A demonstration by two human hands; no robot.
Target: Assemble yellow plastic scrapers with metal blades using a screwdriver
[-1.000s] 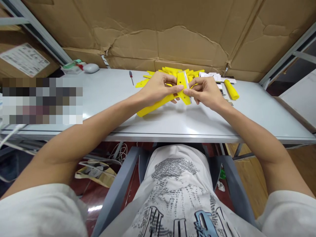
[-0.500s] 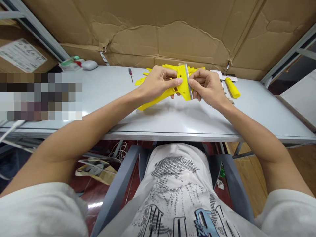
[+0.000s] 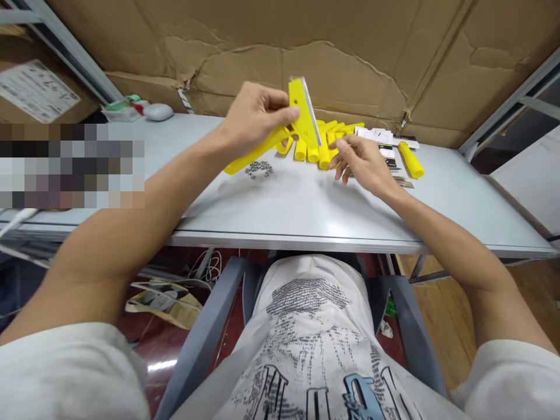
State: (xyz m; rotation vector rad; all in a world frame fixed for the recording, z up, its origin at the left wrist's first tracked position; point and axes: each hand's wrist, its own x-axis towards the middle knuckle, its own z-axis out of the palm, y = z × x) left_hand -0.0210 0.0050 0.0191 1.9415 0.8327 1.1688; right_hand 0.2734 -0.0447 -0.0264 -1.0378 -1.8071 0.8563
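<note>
My left hand [image 3: 262, 116] grips a yellow scraper [image 3: 301, 116] near its head, raised above the table. A metal blade [image 3: 311, 111] lines the scraper's right edge, and its handle slants down to the left. To the right, my right hand [image 3: 361, 163] is off the blade with its fingers apart and nothing visible in them. Several yellow handles [image 3: 324, 157] lie side by side behind and between my hands. Below the held scraper is a small heap of metal nuts or screws [image 3: 259, 169], too small to tell which.
White and black packets [image 3: 374, 137] and thin metal blades [image 3: 403, 182] lie beyond my right hand. A single yellow handle [image 3: 411, 160] rests farther right. Back left are a grey computer mouse [image 3: 158, 112] and a small clear box [image 3: 122, 112]. Cardboard [image 3: 341, 64] stands behind the table [image 3: 280, 210].
My left hand has lifted the scraper up and to the left. My right hand has let go of the blade edge and its fingers have spread. The metal heap has come into view.
</note>
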